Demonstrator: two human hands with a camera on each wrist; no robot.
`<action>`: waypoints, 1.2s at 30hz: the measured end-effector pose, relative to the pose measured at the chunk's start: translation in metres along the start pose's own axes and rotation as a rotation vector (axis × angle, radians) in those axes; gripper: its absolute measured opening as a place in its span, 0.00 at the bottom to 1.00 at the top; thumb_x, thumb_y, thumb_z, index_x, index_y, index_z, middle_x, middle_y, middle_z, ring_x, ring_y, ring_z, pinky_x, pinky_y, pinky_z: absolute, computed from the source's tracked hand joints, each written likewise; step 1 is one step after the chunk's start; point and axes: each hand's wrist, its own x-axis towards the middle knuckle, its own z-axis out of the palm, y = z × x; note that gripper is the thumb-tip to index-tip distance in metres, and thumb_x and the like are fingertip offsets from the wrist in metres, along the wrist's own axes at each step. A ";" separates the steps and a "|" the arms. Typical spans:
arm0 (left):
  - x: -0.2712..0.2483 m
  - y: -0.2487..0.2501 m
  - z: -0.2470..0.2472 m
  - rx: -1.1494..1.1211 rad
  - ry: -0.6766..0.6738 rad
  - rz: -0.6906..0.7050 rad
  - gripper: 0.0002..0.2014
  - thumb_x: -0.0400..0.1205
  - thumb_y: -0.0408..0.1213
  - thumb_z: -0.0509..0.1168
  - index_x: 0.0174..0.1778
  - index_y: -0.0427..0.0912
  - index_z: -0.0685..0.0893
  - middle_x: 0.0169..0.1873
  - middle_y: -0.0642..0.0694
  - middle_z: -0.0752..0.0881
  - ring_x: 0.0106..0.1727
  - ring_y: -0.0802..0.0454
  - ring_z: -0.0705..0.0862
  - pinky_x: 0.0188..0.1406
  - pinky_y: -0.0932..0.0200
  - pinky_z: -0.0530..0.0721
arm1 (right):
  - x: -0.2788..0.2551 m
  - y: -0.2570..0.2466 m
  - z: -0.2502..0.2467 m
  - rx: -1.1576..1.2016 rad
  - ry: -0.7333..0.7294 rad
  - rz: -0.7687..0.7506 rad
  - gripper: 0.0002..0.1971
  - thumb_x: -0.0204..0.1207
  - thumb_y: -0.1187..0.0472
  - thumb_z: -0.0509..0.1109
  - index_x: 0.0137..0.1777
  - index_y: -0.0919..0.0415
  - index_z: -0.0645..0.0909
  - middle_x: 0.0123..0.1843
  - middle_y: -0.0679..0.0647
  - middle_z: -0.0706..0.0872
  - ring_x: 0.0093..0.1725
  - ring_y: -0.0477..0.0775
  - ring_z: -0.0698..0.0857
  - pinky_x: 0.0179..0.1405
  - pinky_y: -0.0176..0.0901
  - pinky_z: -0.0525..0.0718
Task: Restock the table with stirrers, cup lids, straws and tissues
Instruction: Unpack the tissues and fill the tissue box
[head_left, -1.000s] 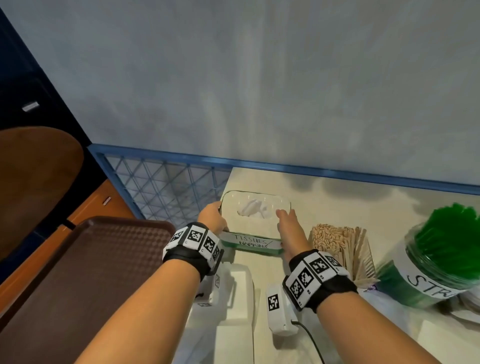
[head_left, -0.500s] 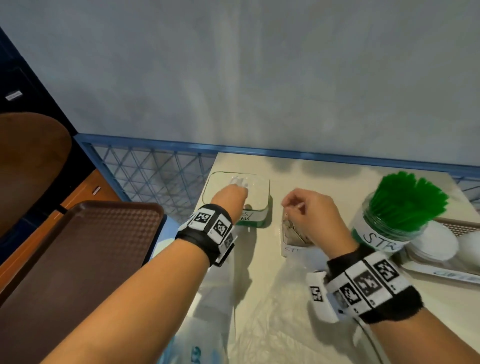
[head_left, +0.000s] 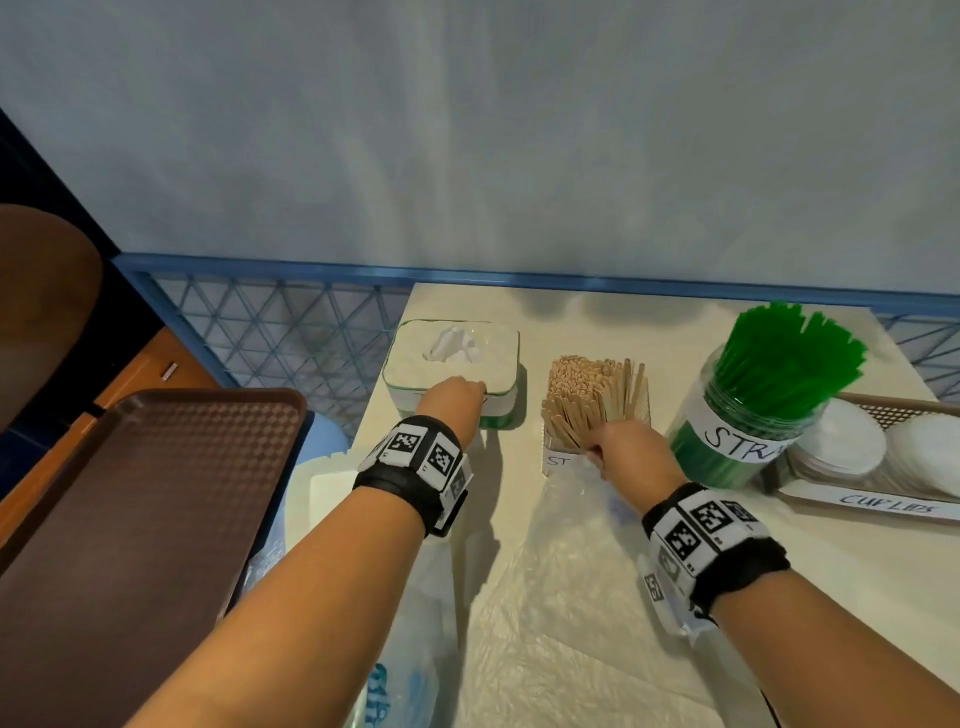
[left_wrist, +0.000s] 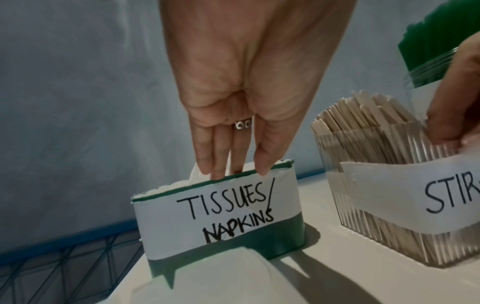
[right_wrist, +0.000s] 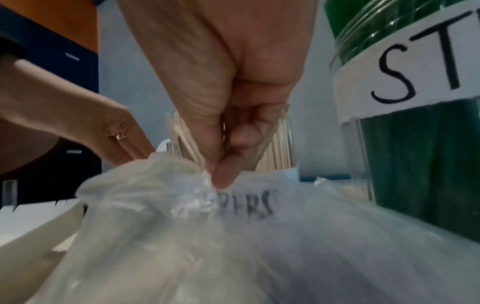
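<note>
Two hands at work. Left hand (left_wrist: 241, 86): straight fingers pressing the rectangular, paper-labelled tissue box (left_wrist: 221, 214). Right hand (right_wrist: 228, 102): pinching crinkled clear plastic bag (right_wrist: 233, 246).

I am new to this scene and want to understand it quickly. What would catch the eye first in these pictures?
The jar of bright green straws stands out at the right of the table, next to the tray of white cup lids. In the middle, the right hand pinches a clear plastic bag in front of the box of wooden stirrers. At the left, the left hand touches the labelled tissue box.
</note>
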 end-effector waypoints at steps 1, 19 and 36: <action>0.000 0.000 0.002 -0.010 0.000 -0.007 0.22 0.81 0.24 0.56 0.73 0.37 0.69 0.63 0.35 0.78 0.64 0.38 0.79 0.59 0.51 0.78 | 0.003 0.000 -0.002 0.032 -0.001 0.001 0.10 0.81 0.64 0.62 0.54 0.62 0.85 0.45 0.56 0.87 0.43 0.54 0.84 0.50 0.42 0.82; 0.016 0.000 0.013 -0.025 0.026 -0.055 0.20 0.82 0.26 0.57 0.71 0.37 0.67 0.62 0.36 0.74 0.62 0.39 0.77 0.51 0.51 0.79 | 0.075 0.016 -0.015 0.230 0.117 0.112 0.09 0.79 0.66 0.65 0.53 0.66 0.85 0.47 0.63 0.89 0.51 0.62 0.87 0.62 0.57 0.79; 0.006 0.043 -0.024 -0.385 0.347 -0.035 0.13 0.82 0.30 0.58 0.62 0.35 0.79 0.57 0.38 0.82 0.56 0.40 0.82 0.57 0.51 0.79 | 0.001 0.005 -0.055 0.533 0.549 -0.036 0.07 0.79 0.63 0.66 0.52 0.60 0.85 0.44 0.53 0.88 0.41 0.52 0.86 0.43 0.41 0.85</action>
